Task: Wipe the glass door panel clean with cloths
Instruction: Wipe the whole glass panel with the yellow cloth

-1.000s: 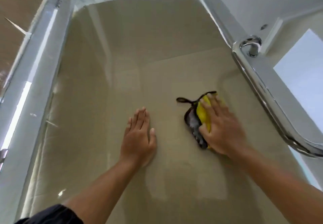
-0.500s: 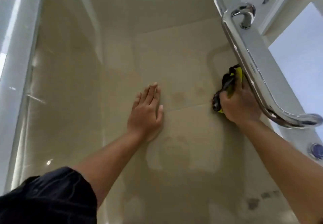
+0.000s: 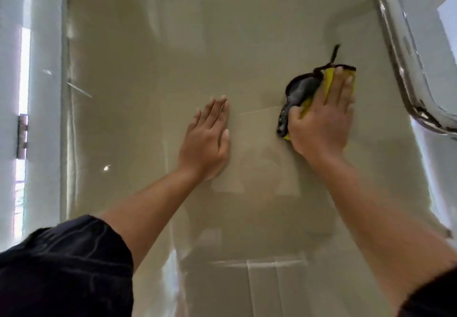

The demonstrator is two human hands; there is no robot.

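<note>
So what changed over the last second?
The right hand swept the yellow-and-grey cloth right, up against the curved chrome door handle, then back left, clear of it. Its fingers, bunched at the handle, now lie flat on the cloth. The left hand stayed flat on the glass door panel. The camera view shifted too.

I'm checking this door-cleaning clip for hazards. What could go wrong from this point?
1. The bare left hand lies flat on the glass, so it may leave fresh prints on the panel.
2. The right hand presses the cloth close to the metal handle; a wide stroke could knock the knuckles against it.
3. The cloth's dark strap sticks out loose and might catch on that handle.
</note>
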